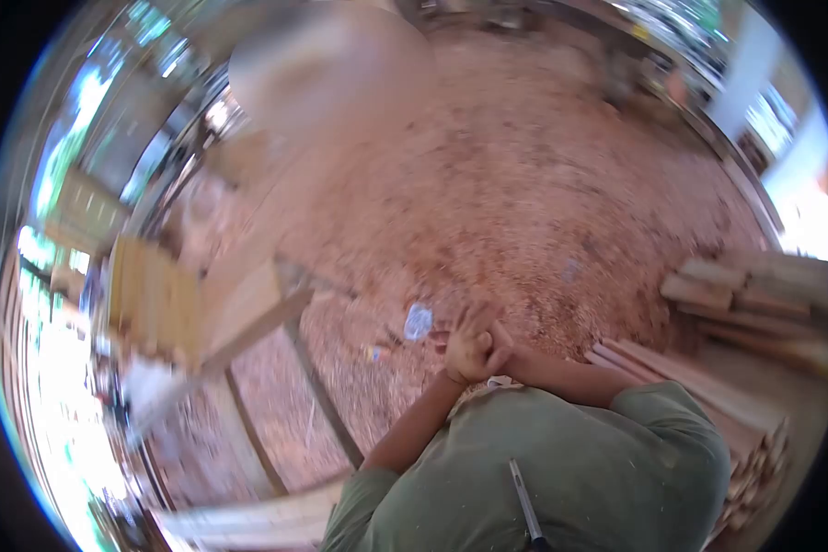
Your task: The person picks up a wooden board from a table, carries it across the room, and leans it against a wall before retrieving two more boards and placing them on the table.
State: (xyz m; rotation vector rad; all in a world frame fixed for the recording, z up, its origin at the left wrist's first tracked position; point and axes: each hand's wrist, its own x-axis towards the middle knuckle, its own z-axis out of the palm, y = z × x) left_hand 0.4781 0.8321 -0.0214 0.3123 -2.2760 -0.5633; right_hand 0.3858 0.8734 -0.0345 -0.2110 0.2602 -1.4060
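Observation:
My two hands meet low in front of my body, one across the other. My left hand point(470, 351) lies on top, its fingers stretched forward and its thumb toward the right. Beneath it, my right hand point(503, 338) is partly covered, with fingertips showing on the left side. Both look free of any object, though motion blur softens the fingers. Just left of them, a crumpled clear plastic piece point(419, 322) lies on the ground. A pen-like stick point(524, 501) rests against the front of my green shirt point(598, 460).
Reddish ground point(524, 184) with wood shavings spreads ahead. At left, yellowish boards point(156, 299) rest on a wooden frame point(322, 405). Stacked planks point(754, 294) and long strips point(699, 382) lie at right. A pale post point(750, 74) stands at upper right.

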